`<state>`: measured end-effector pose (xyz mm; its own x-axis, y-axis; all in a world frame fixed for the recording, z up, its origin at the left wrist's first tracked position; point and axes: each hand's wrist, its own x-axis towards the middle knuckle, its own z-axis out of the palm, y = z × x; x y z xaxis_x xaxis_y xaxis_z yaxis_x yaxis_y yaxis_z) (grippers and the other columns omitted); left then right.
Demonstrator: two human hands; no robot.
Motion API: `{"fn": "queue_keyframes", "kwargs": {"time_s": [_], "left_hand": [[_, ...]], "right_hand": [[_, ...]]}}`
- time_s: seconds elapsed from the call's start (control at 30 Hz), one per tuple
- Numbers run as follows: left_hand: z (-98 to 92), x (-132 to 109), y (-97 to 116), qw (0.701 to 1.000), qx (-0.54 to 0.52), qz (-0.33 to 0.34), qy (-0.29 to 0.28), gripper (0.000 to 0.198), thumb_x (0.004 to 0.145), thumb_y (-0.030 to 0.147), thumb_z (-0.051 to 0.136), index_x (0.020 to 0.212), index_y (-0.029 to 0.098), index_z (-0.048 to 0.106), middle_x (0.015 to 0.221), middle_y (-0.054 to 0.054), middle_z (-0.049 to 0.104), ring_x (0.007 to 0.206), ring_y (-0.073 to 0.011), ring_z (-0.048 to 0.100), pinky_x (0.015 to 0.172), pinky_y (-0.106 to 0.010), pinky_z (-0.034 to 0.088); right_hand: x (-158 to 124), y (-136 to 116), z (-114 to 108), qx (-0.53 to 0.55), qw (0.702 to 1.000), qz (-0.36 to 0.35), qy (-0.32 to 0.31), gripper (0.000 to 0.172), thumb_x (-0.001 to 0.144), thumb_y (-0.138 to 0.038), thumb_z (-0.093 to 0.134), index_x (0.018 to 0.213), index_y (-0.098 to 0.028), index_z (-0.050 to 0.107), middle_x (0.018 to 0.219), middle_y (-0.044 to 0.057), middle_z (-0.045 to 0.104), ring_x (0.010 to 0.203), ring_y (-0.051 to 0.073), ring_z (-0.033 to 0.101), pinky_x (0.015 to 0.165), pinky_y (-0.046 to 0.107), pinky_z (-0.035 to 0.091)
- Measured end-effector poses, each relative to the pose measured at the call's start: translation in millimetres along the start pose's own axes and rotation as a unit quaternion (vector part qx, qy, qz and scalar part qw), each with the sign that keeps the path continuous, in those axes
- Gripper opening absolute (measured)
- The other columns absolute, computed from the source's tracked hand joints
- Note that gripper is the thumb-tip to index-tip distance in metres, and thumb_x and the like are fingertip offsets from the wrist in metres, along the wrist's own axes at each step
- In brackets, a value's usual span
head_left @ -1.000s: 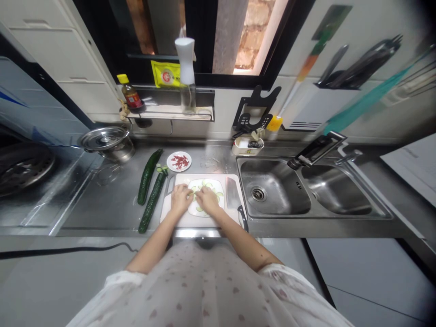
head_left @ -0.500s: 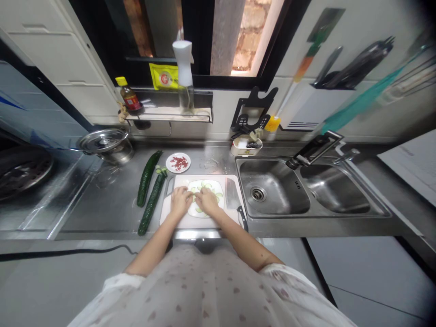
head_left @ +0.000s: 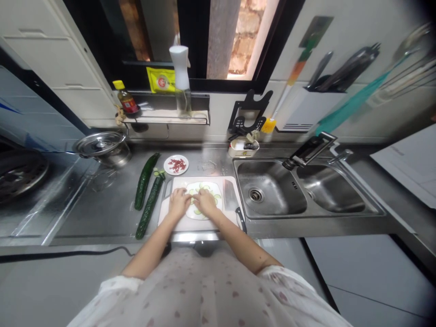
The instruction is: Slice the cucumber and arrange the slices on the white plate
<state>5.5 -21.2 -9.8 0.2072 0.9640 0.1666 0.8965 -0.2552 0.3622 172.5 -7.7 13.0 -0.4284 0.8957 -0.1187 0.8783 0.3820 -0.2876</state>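
Observation:
My left hand (head_left: pixel 178 203) and my right hand (head_left: pixel 205 202) meet over the left part of a white plate (head_left: pixel 190 215). Fingers on both are bent into a pinch around what looks like a thin cucumber slice, mostly covered by the fingertips. More pale green cucumber slices (head_left: pixel 204 186) lie spread round the plate. Beneath it is a white cutting board (head_left: pixel 173 223). A kitchen knife (head_left: pixel 233 196) rests flat along the board's right side, its black handle toward me.
Left of the board lie two whole-looking dark cucumbers (head_left: pixel 147 180), (head_left: pixel 150 208) with small cut ends near one. A small dish (head_left: pixel 166 166) of chopped red bits sits behind. A lidded steel pot (head_left: pixel 117 154) stands back left; a double sink (head_left: pixel 272 188) is at right.
The view has shifted slightly, so the counter appears a little lower and further left. Both hands stay together over the plate, with only small finger movement.

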Motion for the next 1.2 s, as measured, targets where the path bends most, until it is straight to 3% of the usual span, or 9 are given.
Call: {"fn": "queue_keyframes", "kwargs": {"time_s": [0.17, 0.37, 0.83, 1.0, 1.2], "left_hand": [[-1.3, -2.0, 2.4, 1.000, -0.003, 0.003, 0.012, 0.021, 0.085, 0.026, 0.055, 0.096, 0.026, 0.073, 0.116, -0.009, 0.057, 0.109, -0.0280, 0.046, 0.094, -0.042, 0.039], [-2.5, -2.7, 2.6, 1.000, 0.020, 0.019, -0.016, 0.025, 0.083, 0.019, 0.055, 0.096, 0.027, 0.074, 0.119, -0.009, 0.057, 0.112, -0.0282, 0.045, 0.095, -0.043, 0.038], [-7.4, -0.8, 9.9, 0.998, 0.049, 0.018, -0.040, 0.026, 0.086, 0.018, 0.051, 0.095, 0.027, 0.074, 0.119, -0.009, 0.057, 0.111, -0.0274, 0.045, 0.090, -0.042, 0.038], [-6.9, 0.1, 14.1, 0.999, 0.025, -0.011, -0.032, 0.026, 0.083, 0.014, 0.052, 0.092, 0.025, 0.074, 0.117, -0.009, 0.058, 0.111, -0.0268, 0.044, 0.093, -0.042, 0.037], [-2.6, 5.8, 14.8, 0.995, -0.062, -0.077, 0.019, 0.027, 0.080, 0.011, 0.052, 0.091, 0.024, 0.073, 0.110, -0.007, 0.060, 0.108, -0.0251, 0.048, 0.096, -0.041, 0.039]], "right_hand": [[-1.8, -1.4, -4.4, 0.005, 1.000, 0.003, 0.006, 0.028, 0.094, -0.032, 0.048, 0.110, -0.023, 0.069, 0.108, 0.010, 0.057, 0.105, 0.024, 0.047, 0.086, 0.033, 0.039], [-5.2, -2.9, -7.5, -0.006, 1.000, 0.023, 0.005, 0.029, 0.095, -0.031, 0.044, 0.103, -0.021, 0.070, 0.110, 0.010, 0.056, 0.103, 0.023, 0.047, 0.083, 0.031, 0.039], [-7.1, -8.0, -7.7, -0.022, 0.999, 0.019, 0.015, 0.026, 0.093, -0.027, 0.045, 0.101, -0.019, 0.069, 0.109, 0.011, 0.059, 0.103, 0.024, 0.048, 0.084, 0.032, 0.039], [-13.6, -7.0, -8.1, -0.002, 0.999, 0.020, 0.050, 0.026, 0.093, -0.029, 0.047, 0.104, -0.020, 0.069, 0.108, 0.011, 0.060, 0.102, 0.024, 0.049, 0.084, 0.032, 0.039], [-30.2, 4.4, -10.3, 0.053, 0.989, 0.036, 0.133, 0.025, 0.093, -0.026, 0.047, 0.101, -0.020, 0.070, 0.100, 0.009, 0.063, 0.096, 0.023, 0.051, 0.083, 0.031, 0.039]]}}
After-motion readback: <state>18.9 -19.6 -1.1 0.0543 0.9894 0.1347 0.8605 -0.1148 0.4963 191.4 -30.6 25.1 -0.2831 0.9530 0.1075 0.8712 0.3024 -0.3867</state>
